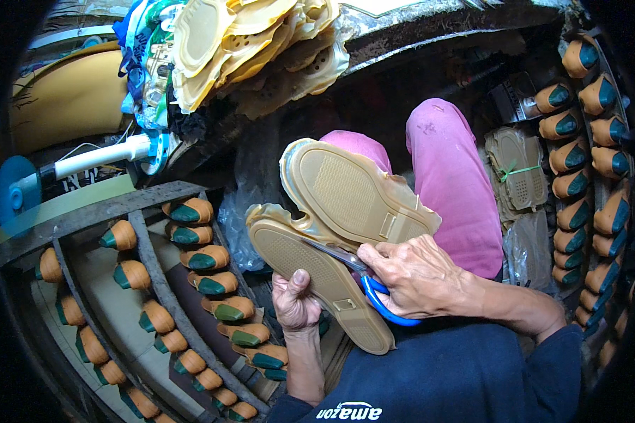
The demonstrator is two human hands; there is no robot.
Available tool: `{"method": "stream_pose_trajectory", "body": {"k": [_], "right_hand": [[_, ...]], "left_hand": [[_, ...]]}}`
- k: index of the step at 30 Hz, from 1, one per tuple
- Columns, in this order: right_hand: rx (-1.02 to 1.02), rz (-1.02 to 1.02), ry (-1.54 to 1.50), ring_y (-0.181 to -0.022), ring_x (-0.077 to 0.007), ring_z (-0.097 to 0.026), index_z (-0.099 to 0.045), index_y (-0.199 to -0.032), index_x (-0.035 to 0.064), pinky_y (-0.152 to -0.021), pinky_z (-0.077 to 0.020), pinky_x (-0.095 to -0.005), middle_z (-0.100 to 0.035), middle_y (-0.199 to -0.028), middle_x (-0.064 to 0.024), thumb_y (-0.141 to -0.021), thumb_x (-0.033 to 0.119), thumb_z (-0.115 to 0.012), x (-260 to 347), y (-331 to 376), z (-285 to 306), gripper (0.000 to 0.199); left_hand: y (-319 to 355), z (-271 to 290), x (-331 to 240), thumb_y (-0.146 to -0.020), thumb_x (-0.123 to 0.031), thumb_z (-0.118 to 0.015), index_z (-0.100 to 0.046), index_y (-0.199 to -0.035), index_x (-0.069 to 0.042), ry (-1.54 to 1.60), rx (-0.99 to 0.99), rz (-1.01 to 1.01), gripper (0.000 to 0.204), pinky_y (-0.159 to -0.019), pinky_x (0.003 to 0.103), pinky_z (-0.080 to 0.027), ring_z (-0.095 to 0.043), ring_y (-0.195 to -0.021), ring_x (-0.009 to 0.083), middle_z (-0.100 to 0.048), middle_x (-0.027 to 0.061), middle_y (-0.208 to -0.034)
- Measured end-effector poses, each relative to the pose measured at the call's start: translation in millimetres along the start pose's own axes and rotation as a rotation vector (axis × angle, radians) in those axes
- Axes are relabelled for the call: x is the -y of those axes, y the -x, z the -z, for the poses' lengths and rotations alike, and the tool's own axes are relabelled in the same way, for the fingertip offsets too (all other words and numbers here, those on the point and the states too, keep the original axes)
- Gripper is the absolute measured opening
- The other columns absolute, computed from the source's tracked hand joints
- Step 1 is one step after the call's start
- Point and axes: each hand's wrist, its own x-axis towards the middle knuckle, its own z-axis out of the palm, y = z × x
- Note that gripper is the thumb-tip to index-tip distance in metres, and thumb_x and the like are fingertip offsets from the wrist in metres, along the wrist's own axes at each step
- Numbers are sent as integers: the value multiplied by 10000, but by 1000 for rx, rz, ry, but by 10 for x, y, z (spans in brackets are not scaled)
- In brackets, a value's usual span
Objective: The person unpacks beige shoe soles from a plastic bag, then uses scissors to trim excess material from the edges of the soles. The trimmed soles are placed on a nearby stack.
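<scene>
Over my lap lies a pair of tan moulded shoe soles, still joined by a ragged sheet of thin excess material. My left hand (298, 299) grips the nearer sole (296, 257) by its edge, the thumb lying on its textured face. The farther sole (356, 187) has a wide, uneven flap around its rim. Blue-handled scissors (381, 299) are in my right hand (420, 275), fingers wrapped about the handles. Their metal blades (331, 252) reach into the material between the two soles.
Untrimmed soles (261, 35) are heaped at the far left of centre. A wooden rack (137, 233) of orange-and-green shoe pieces stands at left; more such pieces (571, 185) line the right side. A tied bundle of soles (521, 169) sits beside my pink-clad knee (448, 162).
</scene>
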Motion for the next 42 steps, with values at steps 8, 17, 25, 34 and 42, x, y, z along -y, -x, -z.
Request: {"method": "stream_pose_trajectory", "body": {"k": [8, 17, 25, 34, 42], "right_hand": [[15, 48, -2, -751, -454, -736, -622, -1156, 16, -630, -575, -546, -738, -903, -217, -884, 140, -759, -103, 58, -11, 329], [72, 7, -56, -776, -469, -760, -586, -1105, -18, -648, -592, -560, -751, -870, -244, -887, 216, -749, -45, 49, 31, 359], [-26, 15, -33, -740, -460, -758, -583, -1131, -15, -619, -599, -553, -750, -884, -244, -902, 231, -730, 40, -120, -34, 367], [-36, 67, -20, -756, -445, -773, -592, -1123, -6, -629, -611, -540, -757, -893, -231, -898, 193, -744, 19, -133, -12, 337], [-9, 67, -100, -737, -428, -748, -614, -1137, 0, -620, -572, -523, -739, -887, -203, -855, 165, -794, 11, -78, 10, 373]], "left_hand": [[-30, 57, -102, -1031, -47, -723, -620, -1436, 40, -12, -28, -26, 427, -1074, 488, -629, -757, -1212, 332, -748, 201, -1353], [-236, -13, -113, -1109, -139, -655, -586, -1495, 21, -66, -44, -109, 424, -1096, 514, -615, -732, -1261, 328, -726, 188, -1409], [-141, -134, -116, -1103, -125, -665, -589, -1497, 17, -31, -27, -80, 425, -1083, 505, -628, -746, -1247, 331, -737, 192, -1387], [-122, -135, -173, -1100, -95, -664, -614, -1465, 6, -26, -13, -84, 382, -1059, 486, -640, -755, -1225, 315, -748, 181, -1370], [-117, -110, -228, -1092, -80, -668, -611, -1468, -1, -31, -14, -83, 389, -1043, 484, -651, -759, -1209, 312, -749, 175, -1361]]}}
